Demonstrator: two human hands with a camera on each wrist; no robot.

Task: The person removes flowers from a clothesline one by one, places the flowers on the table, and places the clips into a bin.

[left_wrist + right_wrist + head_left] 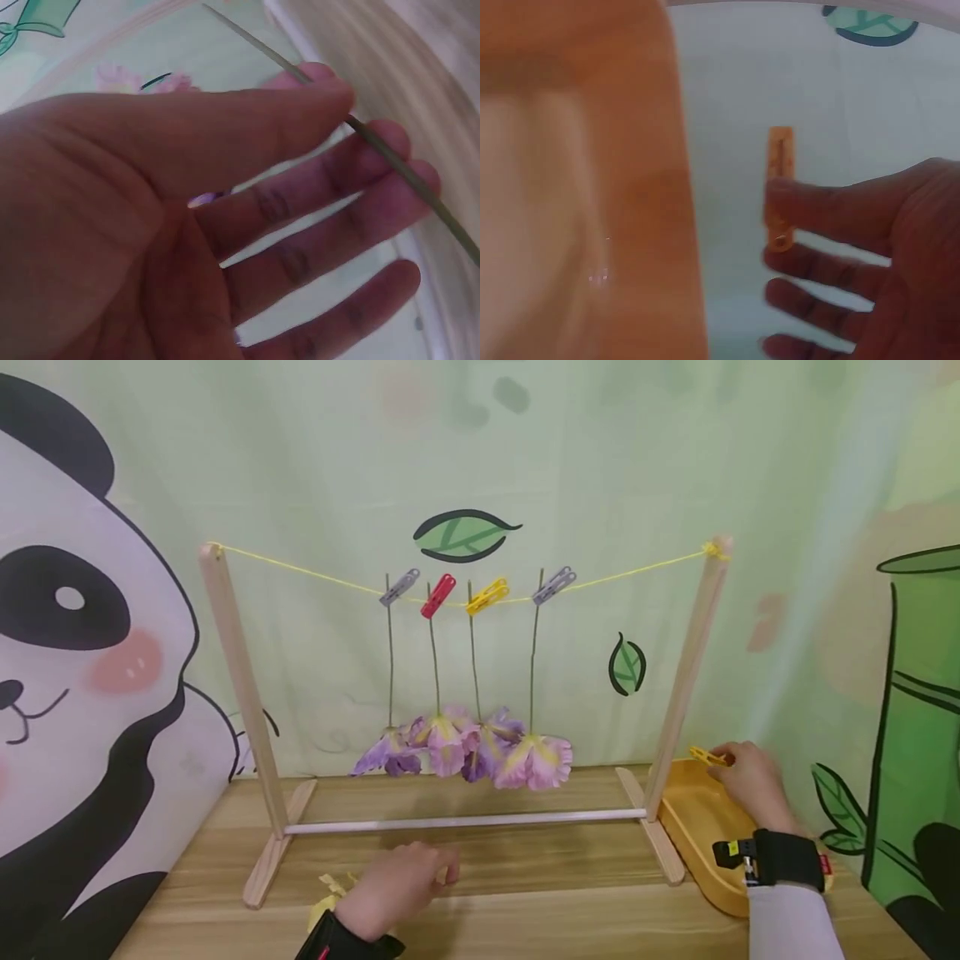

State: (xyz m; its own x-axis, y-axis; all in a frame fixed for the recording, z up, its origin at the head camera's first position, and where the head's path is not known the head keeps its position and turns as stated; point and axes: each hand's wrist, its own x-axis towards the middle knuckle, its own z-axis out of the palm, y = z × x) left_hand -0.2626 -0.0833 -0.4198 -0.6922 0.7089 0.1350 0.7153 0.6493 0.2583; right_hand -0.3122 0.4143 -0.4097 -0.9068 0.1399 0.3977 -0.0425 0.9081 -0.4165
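Note:
Low over the table's front, my left hand (401,885) pinches a thin green flower stem (409,178) between thumb and index finger, with the other fingers spread. Yellowish petals (322,906) show beside that wrist, partly hidden by it. My right hand (753,781) holds a yellow clothespin (780,161) between thumb and fingers, above the back of a yellow tray (708,881). On a sagging yellow string (637,571), a grey clothespin (400,587), a red clothespin (438,596), a yellow clothespin (487,597) and another grey clothespin (554,586) hold purple and pink flowers (534,762) upside down by their stems.
The string runs between two wooden posts, a left post (243,693) and a right post (688,685), on crosswise feet. A white rod (465,821) joins them low down. The wooden table (540,918) meets a printed curtain (337,460) with a panda (90,635).

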